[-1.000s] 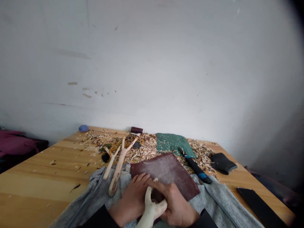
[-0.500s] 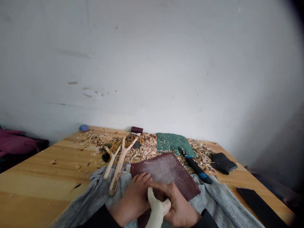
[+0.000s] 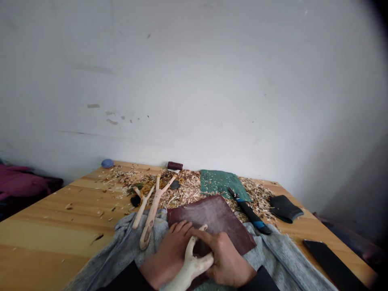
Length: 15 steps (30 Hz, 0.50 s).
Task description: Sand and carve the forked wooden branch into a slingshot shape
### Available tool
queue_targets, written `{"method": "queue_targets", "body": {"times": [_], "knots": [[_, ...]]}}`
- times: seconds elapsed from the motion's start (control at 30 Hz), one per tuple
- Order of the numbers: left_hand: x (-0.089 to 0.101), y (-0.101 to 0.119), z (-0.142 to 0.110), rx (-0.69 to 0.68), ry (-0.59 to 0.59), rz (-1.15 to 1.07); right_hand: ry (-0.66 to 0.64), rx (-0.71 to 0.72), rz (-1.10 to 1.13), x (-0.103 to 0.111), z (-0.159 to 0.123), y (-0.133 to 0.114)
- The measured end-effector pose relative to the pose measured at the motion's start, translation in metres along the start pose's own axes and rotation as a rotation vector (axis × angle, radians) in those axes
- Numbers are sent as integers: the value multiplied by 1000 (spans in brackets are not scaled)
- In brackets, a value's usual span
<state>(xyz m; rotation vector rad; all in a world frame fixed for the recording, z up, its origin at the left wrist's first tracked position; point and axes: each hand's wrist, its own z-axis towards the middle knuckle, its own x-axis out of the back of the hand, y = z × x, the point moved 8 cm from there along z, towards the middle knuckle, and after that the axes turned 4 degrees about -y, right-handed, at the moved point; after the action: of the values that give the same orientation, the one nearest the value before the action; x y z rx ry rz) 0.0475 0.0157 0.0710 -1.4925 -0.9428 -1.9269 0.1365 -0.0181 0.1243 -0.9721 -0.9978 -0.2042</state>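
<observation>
My right hand (image 3: 226, 258) is closed around a pale forked piece of carved wood (image 3: 190, 262), pressing it onto a dark red sheet of sandpaper (image 3: 216, 220). My left hand (image 3: 169, 252) lies flat with its fingers stretched on the near left corner of that sheet, holding it down. The sheet rests on a grey cloth (image 3: 127, 246) at the near edge of the wooden table (image 3: 60, 218). Two more forked sticks (image 3: 150, 212) lie just left of the sheet, partly on the cloth.
Wood shavings (image 3: 184, 188) cover the far middle of the table. A green sheet (image 3: 221, 182), a black-and-blue knife (image 3: 250, 212), a black sheath (image 3: 285, 208), a dark flat object (image 3: 330, 264), a dark spool (image 3: 175, 165) and a blue disc (image 3: 106, 163) lie around. White wall behind.
The forked wood slid back toward me half a second ago and has now moved forward again across the red sheet. The left hand has stayed put.
</observation>
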Motion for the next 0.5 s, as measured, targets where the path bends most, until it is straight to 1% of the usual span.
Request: {"method": "queue_targets", "body": {"times": [0.1,0.2,0.3,0.43,0.5], "knots": [[-4,-1,1,-15,-80,25,-54,68,148,-5,0,-17],[-6,-2,2,-22,-113,59,-86,85,193,-9,1,-23],[-6,-3,2,-21,-90,47,-59,62,135,-10,2,-14],[-6,-4,2,-13,-48,17,24,-5,-48,-2,1,5],[-5,-4,1,-6,-25,22,29,-26,-62,1,1,9]]}}
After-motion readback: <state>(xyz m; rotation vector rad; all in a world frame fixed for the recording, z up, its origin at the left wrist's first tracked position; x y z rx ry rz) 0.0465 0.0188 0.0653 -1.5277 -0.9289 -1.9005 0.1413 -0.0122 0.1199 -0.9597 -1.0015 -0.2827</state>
